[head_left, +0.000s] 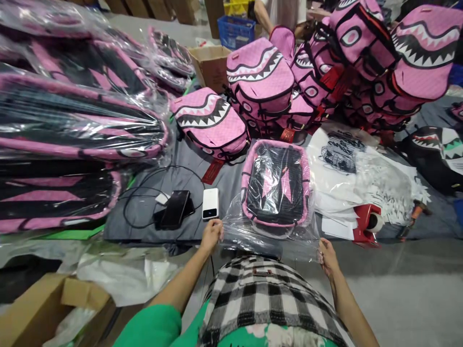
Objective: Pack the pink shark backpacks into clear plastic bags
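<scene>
A pink and black backpack (277, 185) lies on the table in front of me, inside a clear plastic bag (235, 224). My left hand (212, 234) is closed on the left corner of the bag's open end. At the opposite corner, my right hand (327, 255) pinches the same plastic, so the near edge is spread between both hands. Just beyond my left hand sits a white power bank (210, 203). A black phone (175, 209) and a looped black cable (126, 212) are farther left.
Bagged backpacks (83, 115) are stacked along the left. Unbagged pink shark-mouth backpacks (260, 72) pile up at the back. White plastic bags (336, 164), a red tape dispenser (366, 224) and an orange-handled tool (415, 212) lie right. A person's arm (263, 17) shows behind; cardboard box (36, 308) lower left.
</scene>
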Available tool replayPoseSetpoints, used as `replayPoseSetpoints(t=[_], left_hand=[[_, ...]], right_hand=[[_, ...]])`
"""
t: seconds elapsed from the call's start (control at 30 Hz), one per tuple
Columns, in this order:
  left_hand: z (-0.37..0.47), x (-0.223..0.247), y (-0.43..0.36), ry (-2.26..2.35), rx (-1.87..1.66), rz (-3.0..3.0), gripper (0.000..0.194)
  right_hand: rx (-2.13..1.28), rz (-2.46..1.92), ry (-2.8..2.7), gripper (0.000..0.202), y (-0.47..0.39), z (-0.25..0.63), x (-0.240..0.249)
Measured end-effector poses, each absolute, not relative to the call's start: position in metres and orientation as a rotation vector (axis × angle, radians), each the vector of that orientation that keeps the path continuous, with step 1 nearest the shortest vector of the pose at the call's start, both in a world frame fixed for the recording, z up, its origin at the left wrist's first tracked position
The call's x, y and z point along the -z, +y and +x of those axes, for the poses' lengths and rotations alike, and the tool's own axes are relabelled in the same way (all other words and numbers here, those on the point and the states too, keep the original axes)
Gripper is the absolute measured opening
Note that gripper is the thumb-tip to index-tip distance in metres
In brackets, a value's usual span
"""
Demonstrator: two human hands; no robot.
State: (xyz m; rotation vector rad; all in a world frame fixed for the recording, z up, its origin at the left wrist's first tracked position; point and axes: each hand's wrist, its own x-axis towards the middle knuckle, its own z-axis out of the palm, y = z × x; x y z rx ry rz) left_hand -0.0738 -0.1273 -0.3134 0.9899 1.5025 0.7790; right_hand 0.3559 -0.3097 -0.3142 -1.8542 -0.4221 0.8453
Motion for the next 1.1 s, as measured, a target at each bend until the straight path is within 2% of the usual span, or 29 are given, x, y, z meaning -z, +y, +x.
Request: replayPoseSetpoints(t=[0.13,0.23,0.3,0.4,0.53,0.77,0.93,1.1], left_hand=[[-0.088,0.301,-0.129,1.354,-0.726,0.926,0.044],[-0.095,0.291,-0.131,1.278,-0.666,0.919,0.044],[-0.098,0.286,-0.133,1.244,-0.633,0.952,0.046],[-0.101,0.282,-0.133,1.243,-0.605,1.077,0.046],[-0.103,0.284,-0.128,1.328,-0.645,1.305,0.032],[-0.101,0.291,-0.124,1.427,-0.807,1.482,0.05],[-0.095,0.298,-0.131,1.5,-0.872,1.468,0.053],[-0.085,0.314,-0.12,1.616,-0.83,1.442,0.058]], right_hand=[[-1.102,-1.567,-0.213,0.045,-0.325,0.363,0.305],[-1.116,-1.505,-0.163,0.038,-0.331,0.364,0.302],[-1.108,-1.477,-0.145,0.041,-0.331,0.362,0.301],[-1.044,-1.554,-0.267,0.049,-0.327,0.359,0.299],[-0.891,-1.741,-0.478,0.045,-0.314,0.364,0.293],[-0.581,-1.847,-0.661,0.047,-0.286,0.37,0.278],[-0.469,-1.923,-0.617,0.062,-0.27,0.354,0.286],[-0.411,-2.019,-0.536,0.063,-0.258,0.348,0.3]])
